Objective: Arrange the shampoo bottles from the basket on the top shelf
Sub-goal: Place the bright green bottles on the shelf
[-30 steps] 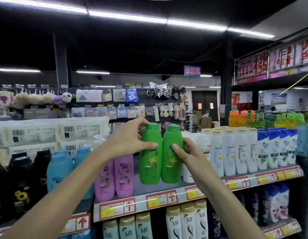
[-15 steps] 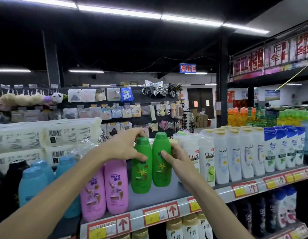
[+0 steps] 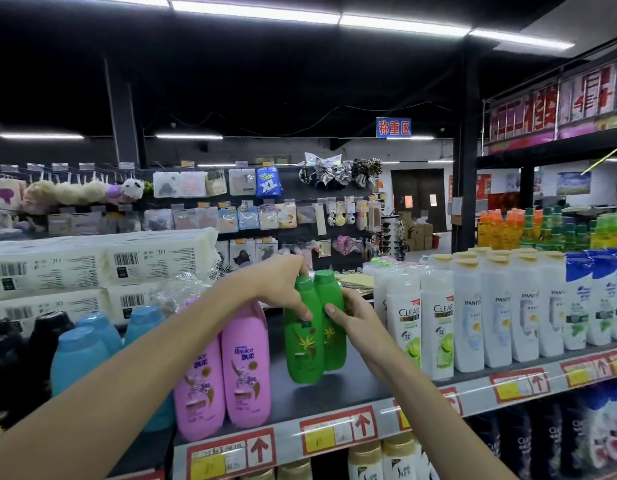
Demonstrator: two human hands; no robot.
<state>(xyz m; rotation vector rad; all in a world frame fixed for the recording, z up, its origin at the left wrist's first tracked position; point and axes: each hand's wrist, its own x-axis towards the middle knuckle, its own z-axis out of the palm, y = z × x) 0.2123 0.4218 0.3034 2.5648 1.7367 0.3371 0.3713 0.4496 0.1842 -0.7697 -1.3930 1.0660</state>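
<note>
Hands meet at two green shampoo bottles on the top shelf (image 3: 362, 393). The left hand (image 3: 279, 285) is closed around the upper part of the left green bottle (image 3: 304, 344), thumb across its front and fingers curled over the shoulder by the cap. The right hand (image 3: 355, 315) is closed on the right green bottle (image 3: 333, 327), thumb pressed on the front and the other fingers hidden behind it. Both bottles stand upright, touching side by side, their bases on the dark shelf surface a little back from the front edge, in the open stretch between the neighbouring rows.

Just left of them, nearer the front edge, stand two pink Rejoice bottles (image 3: 246, 368), upright and touching each other. Further left are blue-capped bottles (image 3: 78, 358) and black bottles (image 3: 47, 337), with white wrapped packs (image 3: 103, 261) stacked behind. To the right of the green pair stand white Clear bottles (image 3: 437, 330), then white Pantene bottles (image 3: 497, 313), then bottles with blue caps (image 3: 580, 299) towards the right end. Red-framed price tags (image 3: 338, 431) with arrows run along the shelf's front edge. The basket does not show.
</note>
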